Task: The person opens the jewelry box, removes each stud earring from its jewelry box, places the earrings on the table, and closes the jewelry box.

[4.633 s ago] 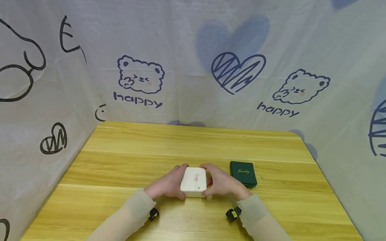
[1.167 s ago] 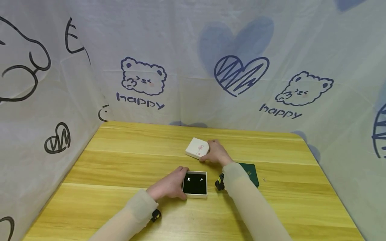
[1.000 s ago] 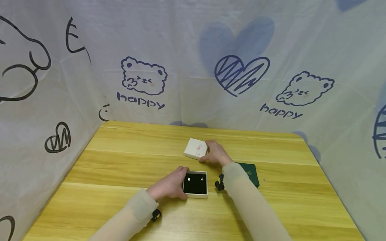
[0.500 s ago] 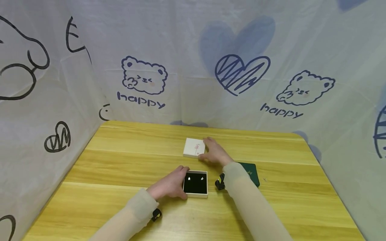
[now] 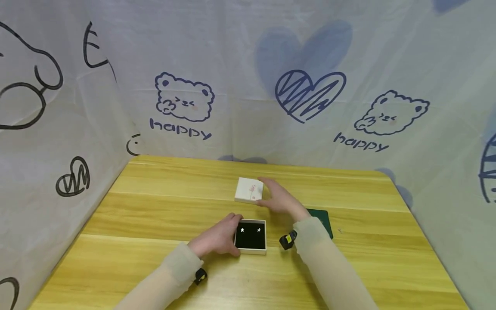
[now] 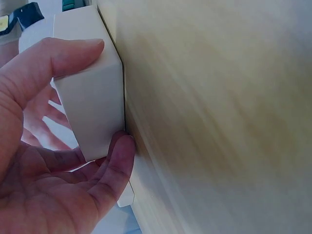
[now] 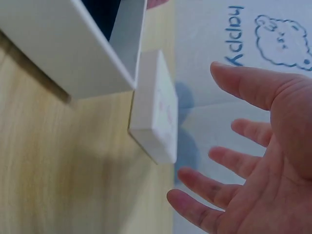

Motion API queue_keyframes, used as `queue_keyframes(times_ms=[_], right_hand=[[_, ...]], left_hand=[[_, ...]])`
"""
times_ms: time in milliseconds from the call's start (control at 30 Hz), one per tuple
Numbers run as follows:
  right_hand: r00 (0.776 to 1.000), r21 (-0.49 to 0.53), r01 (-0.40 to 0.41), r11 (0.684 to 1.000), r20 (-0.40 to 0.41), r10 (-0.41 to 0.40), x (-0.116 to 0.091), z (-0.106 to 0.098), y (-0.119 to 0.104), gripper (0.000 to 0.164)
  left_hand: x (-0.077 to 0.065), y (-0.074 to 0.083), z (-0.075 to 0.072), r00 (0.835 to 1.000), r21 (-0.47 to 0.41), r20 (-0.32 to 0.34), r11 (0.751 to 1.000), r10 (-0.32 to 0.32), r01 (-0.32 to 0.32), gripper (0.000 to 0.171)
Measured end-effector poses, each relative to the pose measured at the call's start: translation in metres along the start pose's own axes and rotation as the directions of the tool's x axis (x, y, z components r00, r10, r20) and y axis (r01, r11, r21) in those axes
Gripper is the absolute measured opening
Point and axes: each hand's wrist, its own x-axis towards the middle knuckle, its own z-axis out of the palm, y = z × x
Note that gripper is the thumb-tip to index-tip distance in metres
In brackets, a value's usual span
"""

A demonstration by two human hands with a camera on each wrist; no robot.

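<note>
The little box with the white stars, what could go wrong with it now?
The left hand holds the open box at one side, so a sudden tug might tip it.
Its lid is off, so the white stars could spill out if it tips.
The right sleeve hides part of the green case and might bump it.

Left sleeve (image 5: pixel 155 282): long, plain, pale cream
Right sleeve (image 5: pixel 339 273): matching pale cream
Cuffs (image 5: pixel 185 261): slightly greyer, loosely creased
Left wrist camera (image 5: pixel 200 276): small, black, yellow patch
Right wrist camera (image 5: pixel 287 240): black, blocky, yellow patch
Left hand (image 5: pixel 220 237), right hand (image 5: pixel 278 196): bare
</note>
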Motion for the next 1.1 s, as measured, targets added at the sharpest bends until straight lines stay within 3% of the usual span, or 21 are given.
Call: queue_keyframes(times_ms=[167, 600, 1100], right_hand=[[0.999, 0.034, 0.037, 0.999, 0.005, -0.038, -0.016, -0.001, -0.005, 0.072], [0.995, 0.104, 0.002, 0.995, 0.103, -0.012, -0.068, 0.012, -0.009, 0.082], [0.994, 0.059, 0.075, 0.995, 0.071, -0.079, -0.087, 0.042, 0.002, 0.097]], left_hand=[[-0.001, 0.001, -0.001, 1.000, -0.006, 0.003, 1.000, -0.002, 0.002, 0.100], [-0.001, 0.002, -0.002, 1.000, -0.020, 0.004, 1.000, 0.001, -0.001, 0.098], [-0.002, 0.003, -0.001, 1.000, -0.017, -0.006, 1.000, 0.008, -0.008, 0.099]])
